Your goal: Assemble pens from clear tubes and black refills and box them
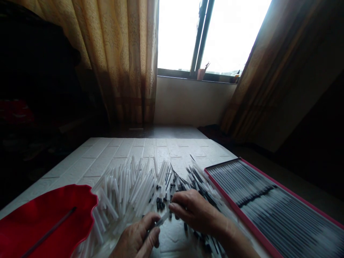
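Observation:
My left hand (139, 234) is closed, thumb and fingers pinching a translucent plastic tube (162, 219) that looks like a pen barrel. The tube slants up to the right, toward the fingertips of my right hand (189, 208). That hand is closed in a pinch at the tube's far end; whatever sits between its fingers is hidden. Small black caps (160, 204) lie just beyond the hands. A heap of clear tubes (126, 186) spreads to the left. Thin dark refill-like sticks (197, 175) are piled behind and beside my right hand.
A red scalloped tray (67, 197) at the left holds one thin dark-tipped stick (51, 229). On the right, a pink-edged box (225, 191) holds rows of pens (282, 211). Everything rests on a white brick-patterned table (107, 152). Beyond are curtains (126, 64) and a window.

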`<action>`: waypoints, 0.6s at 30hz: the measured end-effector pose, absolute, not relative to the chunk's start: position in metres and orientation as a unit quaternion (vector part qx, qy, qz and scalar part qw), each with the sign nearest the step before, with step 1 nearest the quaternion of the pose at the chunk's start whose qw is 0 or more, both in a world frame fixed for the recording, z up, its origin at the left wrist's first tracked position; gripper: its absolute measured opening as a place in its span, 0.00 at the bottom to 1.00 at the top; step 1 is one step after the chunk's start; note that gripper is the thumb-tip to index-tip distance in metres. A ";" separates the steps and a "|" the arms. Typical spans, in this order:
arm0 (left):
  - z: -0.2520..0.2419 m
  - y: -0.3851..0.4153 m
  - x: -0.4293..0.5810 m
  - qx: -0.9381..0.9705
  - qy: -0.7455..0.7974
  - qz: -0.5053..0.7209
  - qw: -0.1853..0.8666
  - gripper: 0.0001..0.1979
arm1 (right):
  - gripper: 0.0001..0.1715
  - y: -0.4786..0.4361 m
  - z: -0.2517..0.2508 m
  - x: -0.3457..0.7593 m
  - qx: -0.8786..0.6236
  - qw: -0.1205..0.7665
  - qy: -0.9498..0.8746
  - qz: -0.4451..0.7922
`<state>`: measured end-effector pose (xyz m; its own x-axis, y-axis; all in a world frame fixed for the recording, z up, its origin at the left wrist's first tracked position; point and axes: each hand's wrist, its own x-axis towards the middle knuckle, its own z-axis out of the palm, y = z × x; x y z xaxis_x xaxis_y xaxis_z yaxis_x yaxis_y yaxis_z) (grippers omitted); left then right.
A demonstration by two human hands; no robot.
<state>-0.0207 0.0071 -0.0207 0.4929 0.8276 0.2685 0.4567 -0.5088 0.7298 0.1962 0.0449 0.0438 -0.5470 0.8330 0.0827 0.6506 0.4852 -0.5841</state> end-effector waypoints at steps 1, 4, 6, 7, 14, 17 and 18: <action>-0.021 0.007 -0.021 0.812 0.394 0.311 0.297 0.08 | 0.19 0.045 0.043 0.195 -0.443 0.178 -0.843 0.249; -0.022 0.007 -0.021 0.814 0.389 0.313 0.296 0.08 | 0.24 0.047 0.039 0.194 -0.450 0.172 -0.839 0.253; -0.023 0.008 -0.022 0.813 0.389 0.314 0.297 0.08 | 0.25 0.048 0.039 0.196 -0.450 0.175 -0.834 0.267; -0.023 0.008 -0.022 0.813 0.390 0.313 0.297 0.07 | 0.23 0.048 0.040 0.198 -0.449 0.181 -0.830 0.277; -0.023 0.008 -0.022 0.814 0.386 0.321 0.292 0.07 | 0.08 0.044 0.041 0.210 -0.374 0.241 -0.813 0.375; -0.022 0.008 -0.022 0.813 0.390 0.317 0.294 0.06 | 0.04 0.045 0.040 0.208 -0.391 0.237 -0.815 0.357; -0.021 0.008 -0.022 0.813 0.391 0.314 0.297 0.06 | 0.04 0.046 0.041 0.207 -0.398 0.233 -0.815 0.351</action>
